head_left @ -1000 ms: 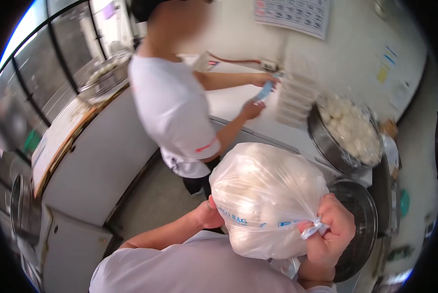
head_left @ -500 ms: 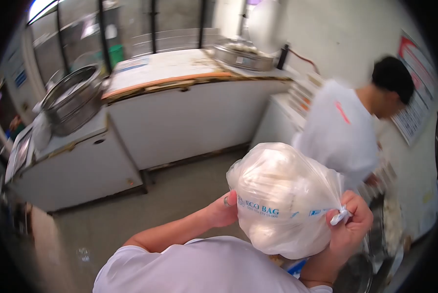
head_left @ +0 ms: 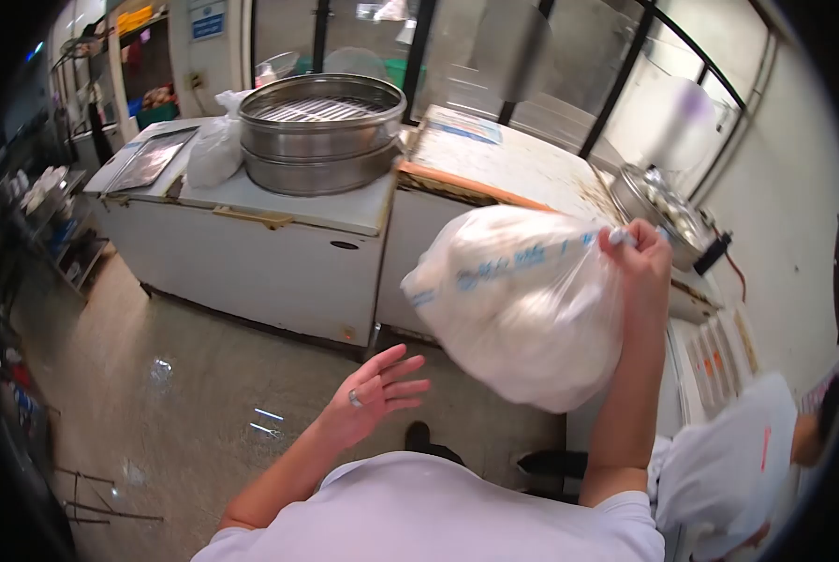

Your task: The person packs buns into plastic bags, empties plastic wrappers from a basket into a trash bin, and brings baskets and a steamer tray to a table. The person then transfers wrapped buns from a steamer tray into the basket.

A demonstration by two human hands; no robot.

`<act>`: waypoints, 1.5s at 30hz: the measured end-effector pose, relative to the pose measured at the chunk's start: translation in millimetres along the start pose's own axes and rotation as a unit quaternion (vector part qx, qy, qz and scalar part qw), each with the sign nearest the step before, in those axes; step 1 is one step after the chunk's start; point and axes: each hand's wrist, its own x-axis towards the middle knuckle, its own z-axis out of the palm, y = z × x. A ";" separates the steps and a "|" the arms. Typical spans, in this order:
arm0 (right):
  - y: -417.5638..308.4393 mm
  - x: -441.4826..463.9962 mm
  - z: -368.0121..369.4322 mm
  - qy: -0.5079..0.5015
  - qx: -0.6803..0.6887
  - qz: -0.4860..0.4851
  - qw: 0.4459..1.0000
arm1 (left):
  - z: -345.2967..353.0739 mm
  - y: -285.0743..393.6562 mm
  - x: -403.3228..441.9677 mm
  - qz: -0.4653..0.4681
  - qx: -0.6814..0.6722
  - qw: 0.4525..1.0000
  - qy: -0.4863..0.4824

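Observation:
A full white plastic bag [head_left: 522,309] with blue print hangs tilted in the air at the centre right. Its knotted top is gripped by my right hand [head_left: 640,251], which is raised above the bag's right end. My left hand [head_left: 371,395], with a ring on one finger, is apart from the bag, to its lower left, fingers spread and holding nothing. What fills the bag is pale and rounded, but blurred through the plastic.
Stacked metal steamers [head_left: 321,140], a small white bag [head_left: 215,155] and a tray [head_left: 153,159] stand on a chest freezer [head_left: 270,267]. A worn white counter [head_left: 504,169] adjoins it. Another person [head_left: 728,459] is at the lower right. A metal rack [head_left: 92,506] is at the lower left.
The view has swung left towards the freezer with the steamers. My left hand has let go of the bag and opened. My right hand has lifted the bag by its knot; the other person now appears lower right.

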 end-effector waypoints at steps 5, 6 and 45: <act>57.2 159.8 58.5 0.028 0.033 -0.038 0.998 | -57.9 14.8 15.6 0.029 0.039 0.990 0.132; 70.3 190.7 74.1 0.031 0.034 -0.053 0.998 | -69.7 16.9 23.6 0.034 0.050 0.986 0.152; 46.4 -221.1 426.9 -0.896 0.144 -0.210 0.364 | -21.1 -52.8 -153.6 0.291 0.086 0.579 0.757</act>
